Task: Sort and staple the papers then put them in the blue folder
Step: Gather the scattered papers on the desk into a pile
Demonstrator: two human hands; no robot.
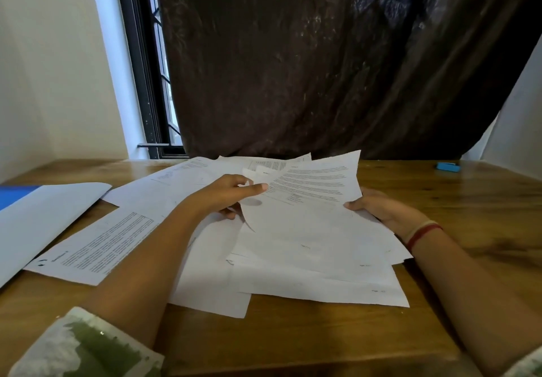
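While loose papers point(293, 277) fan across the table point(454, 230), left hand point(225, 197) pinches a raised sheet point(311, 200) at its left edge, right hand point(381, 209) grips the right; blue folder point(14, 197) lies far left, mostly under white paper point(50, 218).

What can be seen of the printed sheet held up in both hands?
The printed sheet is white paper with lines of small black text on its upper part, too blurred to read, and a mostly blank lower part. It is raised off the wooden table and tilted toward the camera, slightly curled, in front of other fanned sheets. The left hand pinches its left edge, thumb on top; the right hand grips its right edge. Its lower end overlaps the loose pile.
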